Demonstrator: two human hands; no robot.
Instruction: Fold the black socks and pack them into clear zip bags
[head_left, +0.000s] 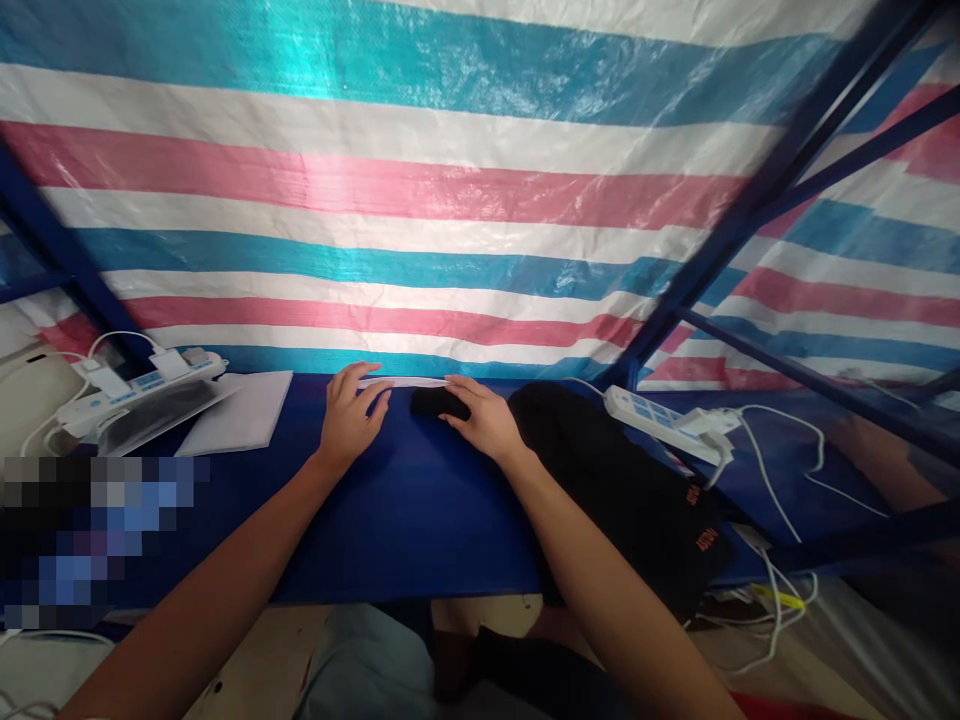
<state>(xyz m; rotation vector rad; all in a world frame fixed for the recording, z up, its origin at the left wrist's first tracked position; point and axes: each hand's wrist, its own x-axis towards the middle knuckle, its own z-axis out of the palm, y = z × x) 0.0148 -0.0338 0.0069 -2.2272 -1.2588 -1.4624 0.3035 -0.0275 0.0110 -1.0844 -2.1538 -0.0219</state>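
Near the back edge of the blue surface [409,510], my left hand [351,412] has its fingers curved and apart, touching or just beside the left end of a thin white strip [412,382]. A small black bundle [431,403], seemingly soft, lies in front of the strip. My right hand [487,415] has its thumb on the near side of this bundle and its fingers at the far side, by the strip's right end. What the strip is made of cannot be told. Black cloth [622,490] with orange lettering lies beside my right forearm.
White power strips with plugs and cables stand at left [142,385] and right [660,420]. White papers [240,415] lie at left, behind a blurred-out patch. Blue metal bars [705,240] frame both sides; a striped plastic sheet [390,190] hangs behind. Another person's arm [877,460] shows at right.
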